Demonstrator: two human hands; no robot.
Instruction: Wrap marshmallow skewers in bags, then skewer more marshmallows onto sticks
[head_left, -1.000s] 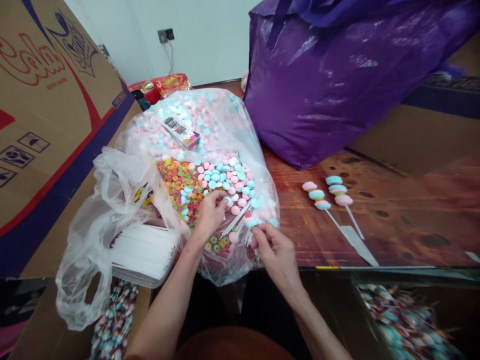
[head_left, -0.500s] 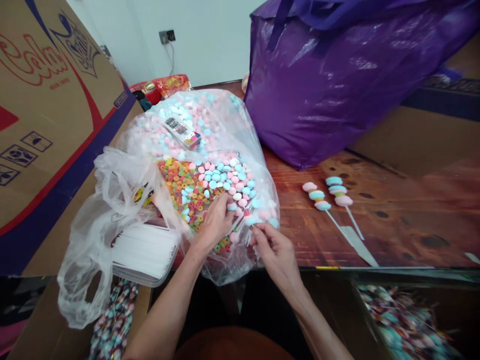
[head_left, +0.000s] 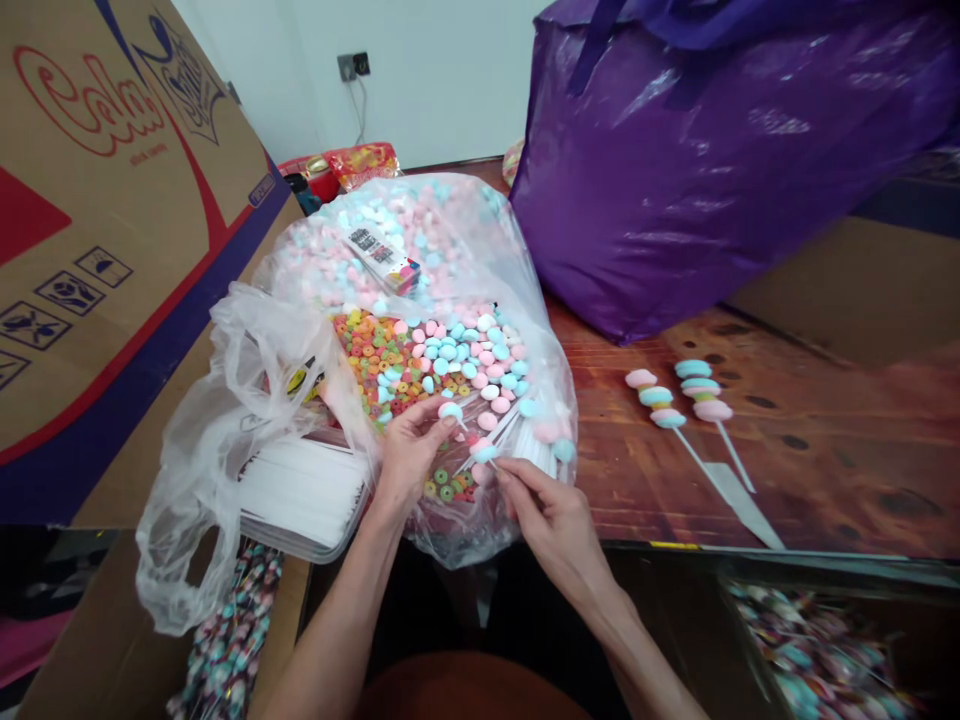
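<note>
My left hand (head_left: 411, 450) pinches a pale blue and white marshmallow (head_left: 450, 411) between thumb and fingertips. My right hand (head_left: 546, 508) is closed on a thin white stick (head_left: 495, 464). A blue marshmallow (head_left: 484, 454) sits at the stick's far end, with something reddish beside it; whether that is threaded on, I cannot tell. Beneath both hands lies a clear plastic bag (head_left: 450, 535), bearing loose pink, blue and white marshmallows (head_left: 491, 392), ring-shaped gummies (head_left: 375, 345) and white sticks (head_left: 534, 445). Two finished-looking marshmallow skewers (head_left: 656, 396) (head_left: 703, 392) rest on the table to the right.
A lidless-looking tub of white sticks (head_left: 304, 490) stands at left beside a crumpled plastic bag (head_left: 180, 540). A cardboard box (head_left: 97, 230) borders the left, a purple bag (head_left: 675, 190) the back right. Below the table edge, boxes hold wrapped sweets (head_left: 817, 640).
My left hand has lifted a marshmallow up from the pile, now plainly visible in its fingertips. My right hand keeps its pinch on the stick. The whole view has shifted slightly.
</note>
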